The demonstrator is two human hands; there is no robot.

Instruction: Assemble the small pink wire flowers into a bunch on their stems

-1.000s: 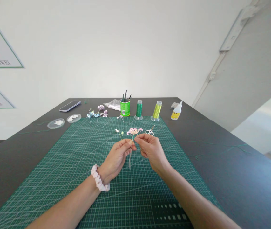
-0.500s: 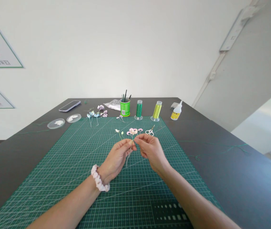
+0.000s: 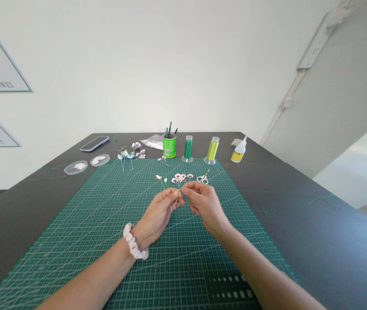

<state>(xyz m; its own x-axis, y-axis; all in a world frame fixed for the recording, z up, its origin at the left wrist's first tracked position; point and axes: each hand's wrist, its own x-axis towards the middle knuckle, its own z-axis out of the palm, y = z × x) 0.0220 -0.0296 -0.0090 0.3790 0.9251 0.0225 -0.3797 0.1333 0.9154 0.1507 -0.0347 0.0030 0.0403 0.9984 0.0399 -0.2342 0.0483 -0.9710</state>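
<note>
Where the dark worktop [image 3: 325,245] carries a green mat [image 3: 106,211], fine stem work seems in hand, calling next for steadiness: forearms [image 3: 106,263] angle inward, left hand [image 3: 161,208] pinching the pink flowers [image 3: 180,177] by their stems [image 3: 176,201] over the mat, right hand [image 3: 203,200] pinched just beside, its hold too small to tell.

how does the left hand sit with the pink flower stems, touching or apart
Touching. The head view shows the left hand pinching the pink flower stems where they converge.

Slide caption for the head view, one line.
Left hand holds a pink flower by its stems over a green cutting mat, right hand pinched close beside.
</note>
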